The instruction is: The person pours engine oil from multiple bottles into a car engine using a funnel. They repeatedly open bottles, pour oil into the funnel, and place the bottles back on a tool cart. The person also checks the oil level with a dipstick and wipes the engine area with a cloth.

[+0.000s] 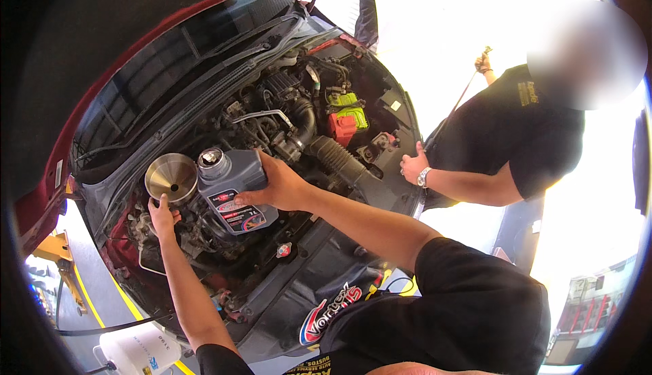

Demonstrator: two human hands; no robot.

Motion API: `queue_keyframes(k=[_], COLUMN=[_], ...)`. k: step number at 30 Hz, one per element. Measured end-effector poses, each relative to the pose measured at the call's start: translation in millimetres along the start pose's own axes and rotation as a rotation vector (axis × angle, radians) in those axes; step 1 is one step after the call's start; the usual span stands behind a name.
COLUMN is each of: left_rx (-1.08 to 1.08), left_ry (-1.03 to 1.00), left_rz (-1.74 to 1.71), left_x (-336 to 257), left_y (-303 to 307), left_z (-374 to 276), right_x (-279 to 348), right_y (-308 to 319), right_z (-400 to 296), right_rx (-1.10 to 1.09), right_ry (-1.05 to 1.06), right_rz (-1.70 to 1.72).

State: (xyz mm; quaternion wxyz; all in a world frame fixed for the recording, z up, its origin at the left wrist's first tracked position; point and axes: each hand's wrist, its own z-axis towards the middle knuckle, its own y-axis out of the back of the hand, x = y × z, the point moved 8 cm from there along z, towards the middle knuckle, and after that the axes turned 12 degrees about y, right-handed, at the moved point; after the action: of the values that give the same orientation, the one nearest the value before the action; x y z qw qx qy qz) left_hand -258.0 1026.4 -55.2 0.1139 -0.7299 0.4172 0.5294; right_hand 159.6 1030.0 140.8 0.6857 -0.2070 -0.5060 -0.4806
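My right hand (277, 186) is wrapped around a dark grey plastic motor oil bottle (237, 166), its thumb across the front label. The bottle's uncapped neck, with silvery seal foil around the mouth, points up beside the funnel. With thumb and fingers, my left hand (164, 218) grips the near rim of a wide metal funnel (170, 171). The funnel's cone faces up and its dark outlet hole shows; what lies under its spout is hidden. Both are above the open engine bay (214, 232) of a red car.
The raised hood (168, 28) arches overhead. A battery with a green case (350, 107), an intake hose (336, 156) and a radiator cap (284, 250) are in the bay. A fender cover (290, 293) drapes the front edge. A co-worker (501, 135) stands at right; a white bucket (137, 347) is lower left.
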Motion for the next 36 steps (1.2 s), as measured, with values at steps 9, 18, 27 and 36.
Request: queue_keyframes(k=[9,18,27,36], left_rx=[0.105,-0.039,-0.037,-0.04], left_ry=[0.04,0.046,0.043,0.043], left_rz=[0.017,0.055,0.095,-0.002], left_x=[-22,-31,-39,-46], left_y=[-15,-10,-12,-12], left_z=[-8,-19,-13,-14], right_x=[-12,-16,-21,-26], right_y=[8,-9,-10,-10], right_z=[-19,-37,-40,-36], right_rx=[-0.038,-0.041,-0.015,-0.012], right_ry=[-0.145,-0.157,-0.152,-0.172], right_rz=[0.105,0.238,0.213,0.236])
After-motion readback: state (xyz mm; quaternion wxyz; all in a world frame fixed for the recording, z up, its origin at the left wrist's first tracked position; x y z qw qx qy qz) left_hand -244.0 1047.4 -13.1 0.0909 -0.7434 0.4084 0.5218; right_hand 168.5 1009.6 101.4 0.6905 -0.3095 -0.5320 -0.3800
